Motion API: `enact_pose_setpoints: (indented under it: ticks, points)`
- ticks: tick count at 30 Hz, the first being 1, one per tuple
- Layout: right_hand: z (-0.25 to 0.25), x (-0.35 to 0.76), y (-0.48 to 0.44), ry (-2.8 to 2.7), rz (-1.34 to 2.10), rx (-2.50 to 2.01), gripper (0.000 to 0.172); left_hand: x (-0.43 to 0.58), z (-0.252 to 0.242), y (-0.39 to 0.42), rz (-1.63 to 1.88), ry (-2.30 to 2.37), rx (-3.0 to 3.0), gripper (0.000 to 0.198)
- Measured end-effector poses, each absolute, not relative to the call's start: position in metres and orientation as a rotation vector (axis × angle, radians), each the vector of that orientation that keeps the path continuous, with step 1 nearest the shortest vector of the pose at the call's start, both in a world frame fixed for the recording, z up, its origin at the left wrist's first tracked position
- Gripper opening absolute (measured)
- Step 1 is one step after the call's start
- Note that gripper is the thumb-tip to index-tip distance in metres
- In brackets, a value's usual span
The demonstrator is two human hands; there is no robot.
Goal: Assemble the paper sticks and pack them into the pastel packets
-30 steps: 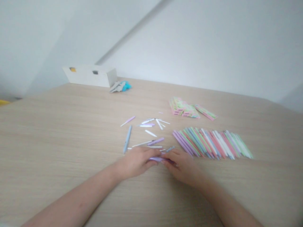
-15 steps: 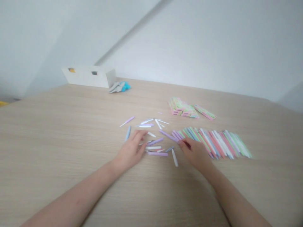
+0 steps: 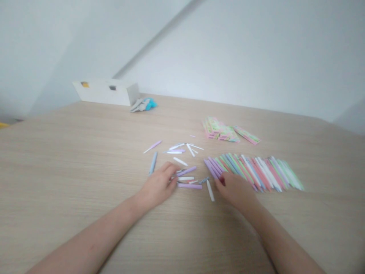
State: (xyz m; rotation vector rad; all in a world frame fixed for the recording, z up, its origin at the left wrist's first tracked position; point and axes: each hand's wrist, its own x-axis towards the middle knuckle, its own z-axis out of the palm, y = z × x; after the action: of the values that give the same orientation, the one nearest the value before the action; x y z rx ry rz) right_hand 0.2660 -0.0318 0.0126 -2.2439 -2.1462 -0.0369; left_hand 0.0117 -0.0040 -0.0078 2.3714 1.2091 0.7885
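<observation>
So the right hand (image 3: 238,192), just right of centre in the frame, has thumb and finger pinching the near end of a purple pen (image 3: 210,168), at the left end of a neat row of pens (image 3: 261,173). Looks like the step in hand is lining that pen up with its neighbours; it's lying pretty much at their slant.

The left hand (image 3: 158,184) rests around the middle of the frame, fingers curled at the left edge of the loose pen parts. Can't tell if they're actually gripping anything, the tips are too blurry. Right by them are a purple barrel (image 3: 190,186) and a white strip (image 3: 186,178), with a white tube (image 3: 210,190) off nearer the right hand.

My take: the next move calls for nudging the pen snug, then letting go without skewing the row. After that it'd be parts from the left pile, and those small bits look easy to scatter, so a light fingertip pick seems best.
</observation>
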Motion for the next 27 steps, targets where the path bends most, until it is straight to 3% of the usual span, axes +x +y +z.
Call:
enact_pose_setpoints:
  ticks: [18, 27]
  points:
    - [0.013, 0.258, -0.035, -2.19, -0.185, -2.287, 0.025, 0.011, -0.013, -0.003, 0.577, 1.279, 2.473, 0.016]
    - [0.021, 0.238, -0.026, -2.251, -0.062, -1.857, 0.021, 0.013, -0.01, -0.005, 0.53, 1.269, 2.489, 0.019]
